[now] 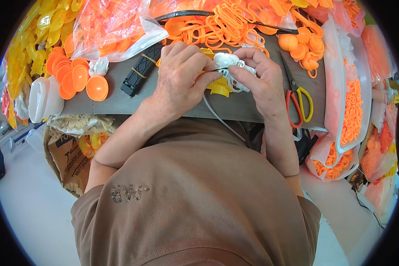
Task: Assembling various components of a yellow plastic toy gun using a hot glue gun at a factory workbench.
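Observation:
Above the near side of the dark table, my left hand [177, 77] pinches a thin black strip [220, 69] between thumb and fingers. The strip runs across to a white plastic part [226, 59] with openings in it. My right hand [261, 77] grips this white part, its thumb pressed near the strip's far end. Behind and below the hands lies a yellow plastic piece [220, 87], partly hidden by the fingers. A thin grey cord [221, 119] hangs from near the hands over the table edge. How the strip meets the white part is hard to make out.
Scissors [297, 99] with red and yellow handles lie right of my right hand. A black device [140, 71] with bands lies left. Orange cups [80, 79], orange loops [226, 24] and a clear bag [115, 29] crowd the table. A tub [341, 84] of orange parts stands right.

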Demonstrator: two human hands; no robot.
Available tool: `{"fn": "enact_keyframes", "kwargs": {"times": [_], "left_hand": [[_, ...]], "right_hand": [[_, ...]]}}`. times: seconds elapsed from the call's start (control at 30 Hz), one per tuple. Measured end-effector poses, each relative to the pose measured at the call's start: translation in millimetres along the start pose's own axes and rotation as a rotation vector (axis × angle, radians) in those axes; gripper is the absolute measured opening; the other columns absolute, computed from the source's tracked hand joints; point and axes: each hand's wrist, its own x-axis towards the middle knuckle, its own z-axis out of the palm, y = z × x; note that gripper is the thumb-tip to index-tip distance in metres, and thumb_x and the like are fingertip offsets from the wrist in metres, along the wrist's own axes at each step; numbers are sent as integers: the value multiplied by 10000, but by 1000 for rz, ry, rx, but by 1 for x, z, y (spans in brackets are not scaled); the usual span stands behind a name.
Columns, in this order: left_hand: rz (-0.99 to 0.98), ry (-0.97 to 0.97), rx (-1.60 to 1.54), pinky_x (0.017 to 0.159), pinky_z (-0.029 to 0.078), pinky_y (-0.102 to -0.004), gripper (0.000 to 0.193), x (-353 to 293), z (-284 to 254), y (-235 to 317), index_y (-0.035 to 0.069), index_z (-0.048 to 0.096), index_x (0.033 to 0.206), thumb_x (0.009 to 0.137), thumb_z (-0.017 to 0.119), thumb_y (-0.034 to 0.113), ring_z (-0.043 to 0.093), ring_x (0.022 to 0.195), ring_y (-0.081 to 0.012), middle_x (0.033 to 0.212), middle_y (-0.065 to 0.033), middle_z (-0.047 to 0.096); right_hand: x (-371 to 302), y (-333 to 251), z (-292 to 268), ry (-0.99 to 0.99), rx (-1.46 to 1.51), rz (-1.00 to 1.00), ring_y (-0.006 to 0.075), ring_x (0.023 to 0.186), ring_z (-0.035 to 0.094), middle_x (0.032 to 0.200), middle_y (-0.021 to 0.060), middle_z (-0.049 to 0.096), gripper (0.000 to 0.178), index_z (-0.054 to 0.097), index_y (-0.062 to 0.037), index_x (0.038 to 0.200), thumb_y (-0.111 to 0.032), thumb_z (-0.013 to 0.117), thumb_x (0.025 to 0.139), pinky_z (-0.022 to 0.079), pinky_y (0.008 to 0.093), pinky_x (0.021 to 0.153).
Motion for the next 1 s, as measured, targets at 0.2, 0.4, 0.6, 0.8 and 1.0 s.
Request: {"fn": "enact_keyframes", "kwargs": {"times": [0.2,0.4,0.6,0.8,1.0], "left_hand": [[213,-2,94,699,371,-355,159,-3,5,4,82,555,718,668,706,78,501,680,-221,685,-36,503],[267,19,63,703,373,-352,107,-5,4,5,75,579,749,667,648,72,498,682,-204,685,-26,494],[333,-144,125,726,377,-351,159,2,-12,-3,72,608,816,660,626,98,530,776,-199,826,-25,567],[371,-67,96,777,408,-373,323,3,-5,-1,48,590,990,674,621,108,542,851,-235,987,-74,561],[403,-159,111,763,431,-390,395,-5,-9,4,-19,561,1067,691,609,92,553,881,-258,1027,-130,553]], "right_hand": [[-2,13,20,140,80,-65,88,833,587,961,73,642,281,556,25,1079,-43,635,819,462,220,716],[-4,13,23,197,181,-78,109,869,598,1016,105,634,303,535,24,1108,-28,624,822,475,232,748],[-9,10,27,175,75,-100,105,874,596,988,105,632,320,507,28,1127,-12,613,828,478,230,737],[-19,4,31,118,-81,-62,103,868,597,962,97,632,354,481,19,1156,8,615,828,478,230,729],[-29,-1,36,100,-143,-31,109,894,593,982,101,629,398,451,15,1197,1,615,834,471,242,760]]}}
